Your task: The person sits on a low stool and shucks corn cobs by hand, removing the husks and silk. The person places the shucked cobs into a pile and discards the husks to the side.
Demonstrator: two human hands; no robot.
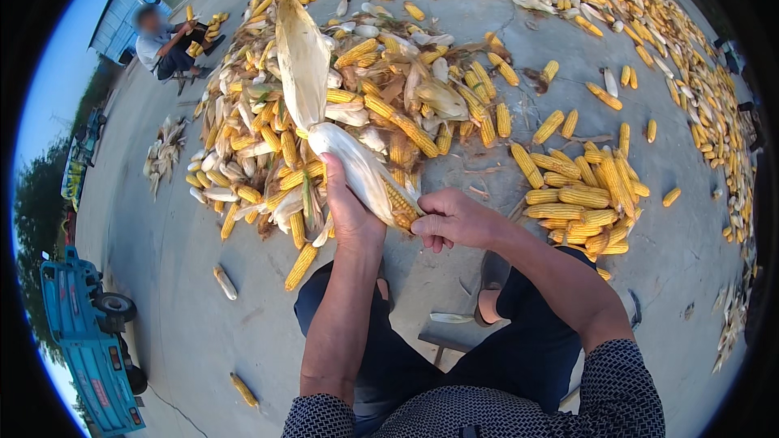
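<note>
My left hand [353, 210] grips an ear of corn [398, 202] through its pale husk [350, 158], with the thumb lying along the leaves. One long dry husk leaf [302, 67] is folded back and sticks out past the stalk end. Yellow kernels show at the other end, where the husk is parted. There the fingers of my right hand [447, 219] pinch the husk edge near the tip. Just beyond both hands lies a heap of corn ears and husks [365, 97]. A stack of husked ears [578, 201] sits on the concrete to the right of my right hand.
A wide band of corn [663, 30] curves along the far and right sides. Another person [161, 42] sits at the far left, holding corn. A blue three-wheeled cargo vehicle [88, 340] stands at left. Loose ears, such as one cob [244, 389], lie on the concrete ground [201, 328].
</note>
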